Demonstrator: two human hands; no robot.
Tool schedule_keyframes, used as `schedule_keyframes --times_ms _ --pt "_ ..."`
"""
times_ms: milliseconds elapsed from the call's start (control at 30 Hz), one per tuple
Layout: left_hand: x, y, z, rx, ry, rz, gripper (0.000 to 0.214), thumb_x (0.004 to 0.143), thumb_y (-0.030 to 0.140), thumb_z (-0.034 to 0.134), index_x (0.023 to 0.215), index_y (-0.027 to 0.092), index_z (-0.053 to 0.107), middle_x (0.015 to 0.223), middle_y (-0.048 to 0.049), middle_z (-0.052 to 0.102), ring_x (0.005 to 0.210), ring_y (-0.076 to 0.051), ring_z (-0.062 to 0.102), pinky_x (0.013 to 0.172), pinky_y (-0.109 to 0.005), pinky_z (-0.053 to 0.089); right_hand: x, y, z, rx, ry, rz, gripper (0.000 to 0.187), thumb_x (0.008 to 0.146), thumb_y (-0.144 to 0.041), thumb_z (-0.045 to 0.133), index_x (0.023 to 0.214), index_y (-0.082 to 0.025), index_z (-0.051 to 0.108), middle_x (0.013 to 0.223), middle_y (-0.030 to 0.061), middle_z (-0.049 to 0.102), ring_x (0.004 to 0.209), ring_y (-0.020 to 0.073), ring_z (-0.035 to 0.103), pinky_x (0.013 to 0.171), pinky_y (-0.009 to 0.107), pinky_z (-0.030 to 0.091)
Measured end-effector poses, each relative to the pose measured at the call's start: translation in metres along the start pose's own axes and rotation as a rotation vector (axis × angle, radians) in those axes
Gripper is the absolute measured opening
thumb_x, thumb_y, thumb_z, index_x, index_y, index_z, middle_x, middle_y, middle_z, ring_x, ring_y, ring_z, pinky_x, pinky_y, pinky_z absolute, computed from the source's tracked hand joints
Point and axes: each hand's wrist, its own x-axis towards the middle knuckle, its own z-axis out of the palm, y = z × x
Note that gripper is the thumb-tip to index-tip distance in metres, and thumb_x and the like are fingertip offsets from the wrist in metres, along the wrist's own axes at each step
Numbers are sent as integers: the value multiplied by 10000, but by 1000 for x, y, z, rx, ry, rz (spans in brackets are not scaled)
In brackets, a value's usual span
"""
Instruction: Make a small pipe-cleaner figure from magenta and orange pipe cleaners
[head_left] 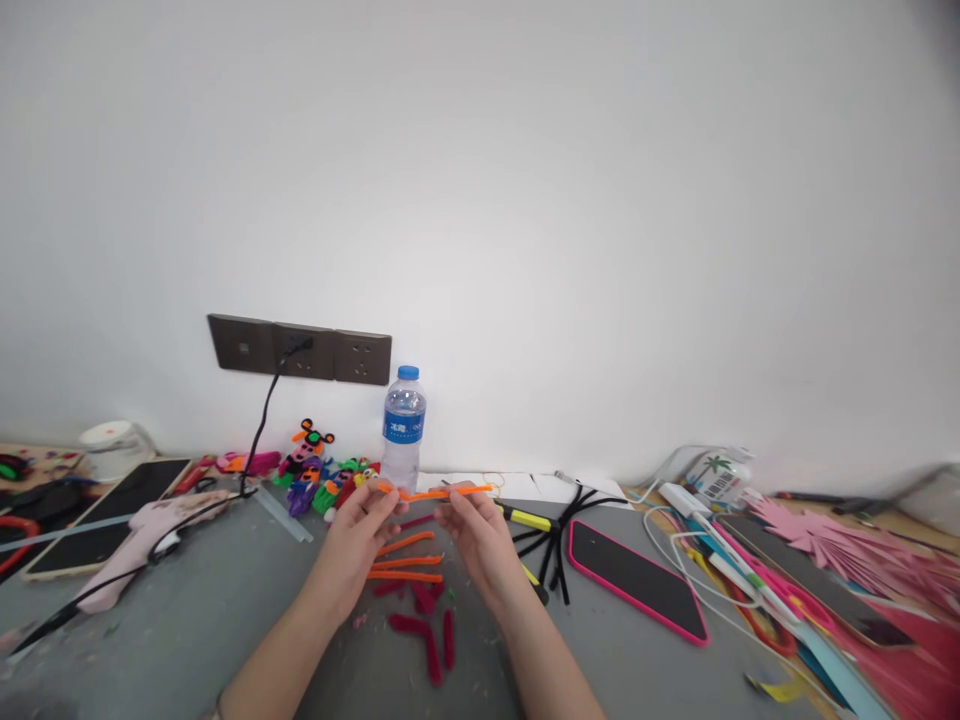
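Observation:
An orange pipe cleaner (pixel 431 495) stretches between my two hands, raised a little above the grey mat. My left hand (pixel 360 530) pinches its left end, and my right hand (pixel 474 530) grips it toward the right, with a short end sticking out past the fingers. Below them lie several more orange pipe cleaners (pixel 405 576). Nearer to me are dark red pipe cleaner pieces (pixel 420 632), some bent. A bundle of black pipe cleaners (pixel 556 540) spreads out just right of my right hand.
A water bottle (pixel 404 430) stands behind my hands by the wall. Small colourful pipe cleaner figures (pixel 315 470) sit left of it. A pink glue gun (pixel 124 550) with a black cord lies at left. To the right are a pink-edged phone (pixel 637 580), white cables and pink paper (pixel 832 545).

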Motion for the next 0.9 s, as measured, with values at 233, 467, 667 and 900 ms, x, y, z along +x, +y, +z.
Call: schedule_keyframes --times_ms 233,467,667,900 --pt "3 2 -5 -46 -52 20 298 605 334 831 759 178 629 783 18 667 760 -133 649 649 -210 506 -2 -3 3 -2 30 -36 241 644 -383 805 752 -187 715 887 61 715 709 177 612 754 337 497" --pt "7 4 -7 -302 49 82 129 706 162 767 721 169 639 741 28 674 714 -89 654 708 -190 568 -7 -3 9 -124 -101 -100 177 720 -375 753 748 -205 711 745 18 681 699 169 603 770 325 470" --pt "9 10 -7 -484 220 18 238 863 5 505 721 146 634 720 9 670 639 -61 652 606 -143 568 -14 0 19 -280 -260 -143 137 721 -338 752 750 -209 717 857 39 702 760 194 632 762 329 470" --pt "12 16 -16 -179 52 59 148 703 106 737 807 169 654 719 13 667 655 -96 640 663 -191 561 -4 -1 7 -242 -89 -199 201 777 -404 681 787 -204 666 704 6 654 644 160 586 693 297 450"
